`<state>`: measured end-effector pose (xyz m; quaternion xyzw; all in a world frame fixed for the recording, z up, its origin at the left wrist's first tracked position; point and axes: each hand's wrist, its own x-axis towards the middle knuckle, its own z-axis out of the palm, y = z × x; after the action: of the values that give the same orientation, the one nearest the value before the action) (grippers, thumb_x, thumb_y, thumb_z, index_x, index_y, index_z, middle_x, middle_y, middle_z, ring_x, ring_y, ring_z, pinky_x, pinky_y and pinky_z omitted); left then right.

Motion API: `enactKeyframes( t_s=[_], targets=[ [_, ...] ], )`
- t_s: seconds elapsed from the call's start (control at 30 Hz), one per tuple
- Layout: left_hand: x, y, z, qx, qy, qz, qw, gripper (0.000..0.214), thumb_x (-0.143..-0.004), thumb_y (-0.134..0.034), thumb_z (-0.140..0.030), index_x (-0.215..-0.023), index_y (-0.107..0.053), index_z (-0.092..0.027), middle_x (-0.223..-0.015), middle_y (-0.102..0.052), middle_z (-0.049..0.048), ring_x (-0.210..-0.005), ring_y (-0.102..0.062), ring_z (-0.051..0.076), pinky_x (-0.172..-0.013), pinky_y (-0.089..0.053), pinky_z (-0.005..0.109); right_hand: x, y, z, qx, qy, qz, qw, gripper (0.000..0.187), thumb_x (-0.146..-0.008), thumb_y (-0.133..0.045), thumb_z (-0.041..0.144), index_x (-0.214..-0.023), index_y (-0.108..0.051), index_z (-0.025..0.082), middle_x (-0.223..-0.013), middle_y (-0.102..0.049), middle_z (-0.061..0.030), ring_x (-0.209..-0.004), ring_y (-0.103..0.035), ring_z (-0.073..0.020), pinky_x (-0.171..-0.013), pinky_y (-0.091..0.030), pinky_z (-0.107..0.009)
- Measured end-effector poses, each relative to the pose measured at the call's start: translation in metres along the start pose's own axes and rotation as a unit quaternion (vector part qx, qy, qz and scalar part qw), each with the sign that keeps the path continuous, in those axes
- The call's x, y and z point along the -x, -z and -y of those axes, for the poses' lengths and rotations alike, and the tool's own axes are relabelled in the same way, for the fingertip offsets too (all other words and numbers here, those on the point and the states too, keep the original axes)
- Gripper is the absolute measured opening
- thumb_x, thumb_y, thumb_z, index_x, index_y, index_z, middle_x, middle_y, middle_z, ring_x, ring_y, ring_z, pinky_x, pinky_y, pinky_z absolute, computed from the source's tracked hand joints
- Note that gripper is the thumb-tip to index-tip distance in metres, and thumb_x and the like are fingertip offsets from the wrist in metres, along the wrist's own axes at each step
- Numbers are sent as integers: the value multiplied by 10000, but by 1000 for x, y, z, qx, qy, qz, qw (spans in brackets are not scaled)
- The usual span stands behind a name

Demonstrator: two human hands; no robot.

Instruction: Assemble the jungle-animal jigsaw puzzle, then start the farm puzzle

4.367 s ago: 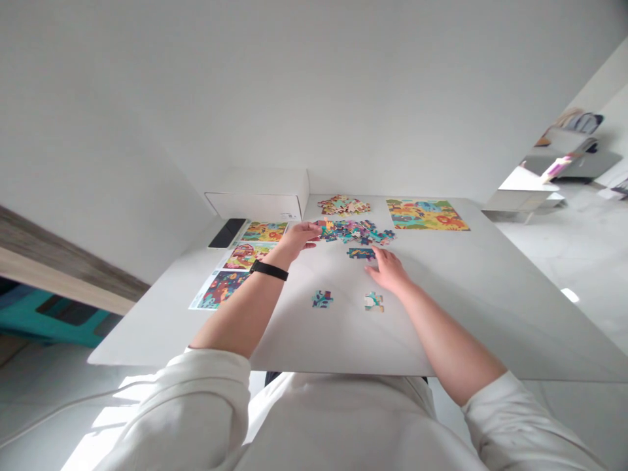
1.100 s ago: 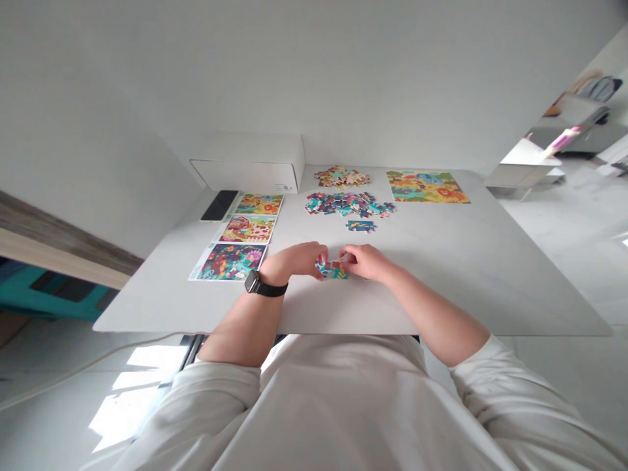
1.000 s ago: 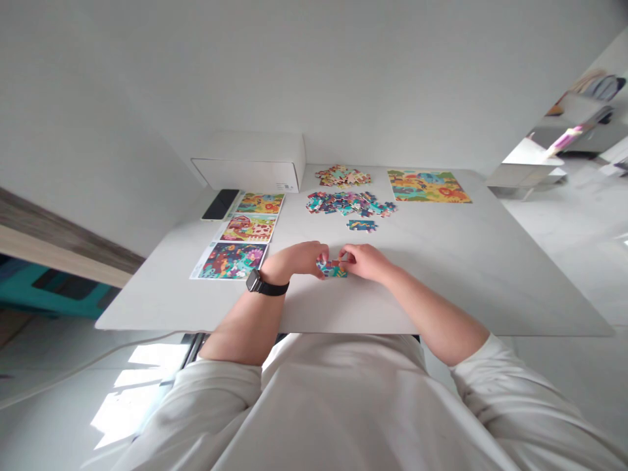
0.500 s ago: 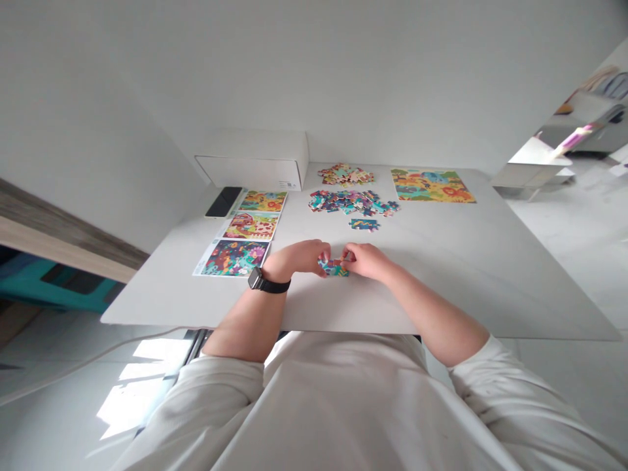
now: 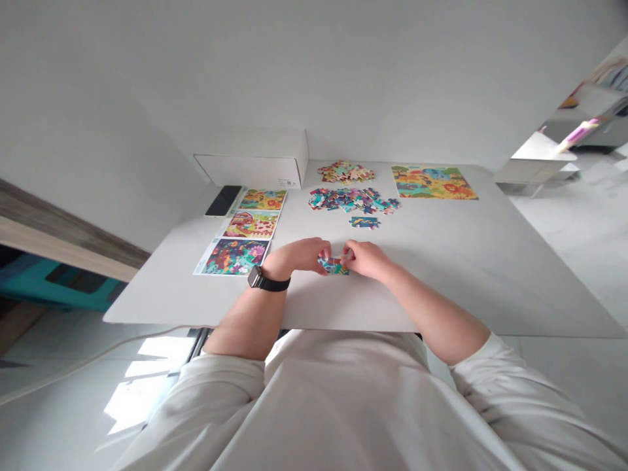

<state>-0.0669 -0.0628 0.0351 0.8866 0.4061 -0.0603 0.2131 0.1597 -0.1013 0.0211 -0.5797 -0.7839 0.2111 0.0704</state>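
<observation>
Between my hands, near the table's front, lies a small joined patch of jigsaw puzzle pieces (image 5: 335, 267) in teal, yellow and red. My left hand (image 5: 314, 254) has its fingers curled onto the patch's left side. At the upper right of the patch, my right hand (image 5: 362, 259) pinches a puzzle piece (image 5: 345, 258), partly hidden by the fingers. Beyond the hands lies another small joined strip of puzzle pieces (image 5: 364, 223), blue with yellow. Behind that strip spreads a heap of dark, multicoloured puzzle pieces (image 5: 343, 200).
Farther back sits a second heap of lighter pieces (image 5: 343, 172). An assembled-looking animal picture (image 5: 434, 182) lies back right. On the left are three picture cards (image 5: 235, 256), a dark phone (image 5: 224, 201) and a white box (image 5: 250, 171) by the wall.
Both hands stay at the puzzle patch, with only slight finger movement at its upper edge. The camera view has shifted slightly.
</observation>
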Motion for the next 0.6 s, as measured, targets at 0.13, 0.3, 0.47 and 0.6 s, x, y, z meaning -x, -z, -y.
enactKeyframes(
  t_s=[0.13,0.3,0.47,0.6],
  targets=[
    [1,1,-2,2,3,0,1000,485,-719,-877,-408,-1126,-693,-218,-1136,-721,69,-960,-696,244,-786,-476,304,0,-2,-2,4,13,-9,1000,199,-929,-733,356,-1091,-704,244,-912,-794,-32,-855,-709,-214,-712,-420,-301],
    [2,2,-4,2,1,2,1000,483,-723,-869,-410,-1131,-690,-225,-1136,-733,58,-968,-692,235,-789,-470,296,-1,-3,-4,0,34,-22,999,196,-926,-749,344,-1084,-705,238,-883,-770,-26,-831,-688,-204,-740,-430,-303],
    [2,1,-3,6,3,0,1000,486,-710,-876,-405,-1122,-696,-221,-1134,-739,57,-966,-692,231,-783,-465,284,2,-3,-10,-27,157,-45,986,222,-883,-800,285,-1075,-723,202,-1071,-717,-80,-977,-673,-213,-872,-479,-304],
    [3,2,-3,9,-3,-3,1000,473,-712,-875,-389,-1116,-702,-212,-1134,-736,66,-969,-694,231,-807,-474,286,5,-5,-12,-16,231,-6,973,319,-799,-888,270,-1081,-756,203,-1140,-686,-104,-1093,-655,-265,-980,-489,-355]
  ],
)
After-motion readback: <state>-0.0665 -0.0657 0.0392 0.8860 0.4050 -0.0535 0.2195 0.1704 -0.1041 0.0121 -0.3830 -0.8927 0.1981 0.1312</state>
